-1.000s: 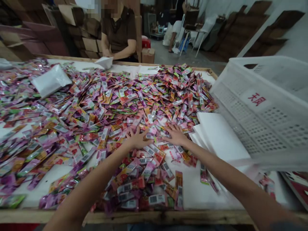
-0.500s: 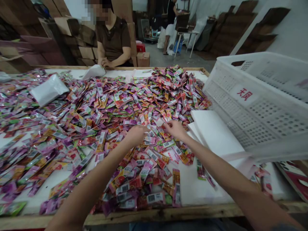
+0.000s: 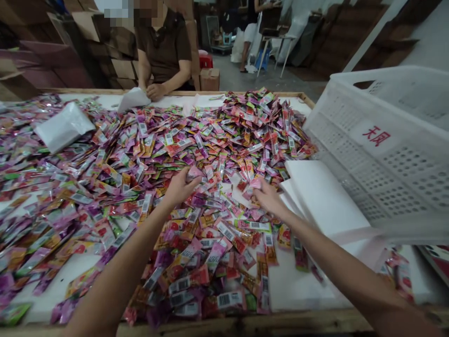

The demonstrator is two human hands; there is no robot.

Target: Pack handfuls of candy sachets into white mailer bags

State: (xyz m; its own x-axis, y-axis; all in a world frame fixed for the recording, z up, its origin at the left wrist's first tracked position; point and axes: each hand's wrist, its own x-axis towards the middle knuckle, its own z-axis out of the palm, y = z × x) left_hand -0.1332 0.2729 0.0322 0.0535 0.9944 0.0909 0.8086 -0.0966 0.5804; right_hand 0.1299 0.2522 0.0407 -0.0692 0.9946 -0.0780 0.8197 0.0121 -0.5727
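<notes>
My left hand (image 3: 179, 187) is at the middle of a wide heap of small printed packets (image 3: 224, 229), its fingers closed on a pink packet (image 3: 194, 172). To its right, my right hand (image 3: 269, 197) pinches another pink packet (image 3: 256, 183) between thumb and fingers. Between the hands lie loose packets in pink, purple, orange and green, many with barcodes facing up. A small patch of the white table surface shows there too. The fingertips of both hands are partly hidden by the packets.
A white perforated crate (image 3: 382, 154) stands at the right, beside white foam sheets (image 3: 322, 196). A white plastic bag (image 3: 65, 127) lies on the heap at left. Across the wood-edged table a person (image 3: 163, 56) handles a white bag (image 3: 133, 99). Another person stands farther back.
My left hand has moved left and slightly up, away from my right hand, which has shifted slightly right. A pink packet now shows in each hand. The view has shifted slightly.
</notes>
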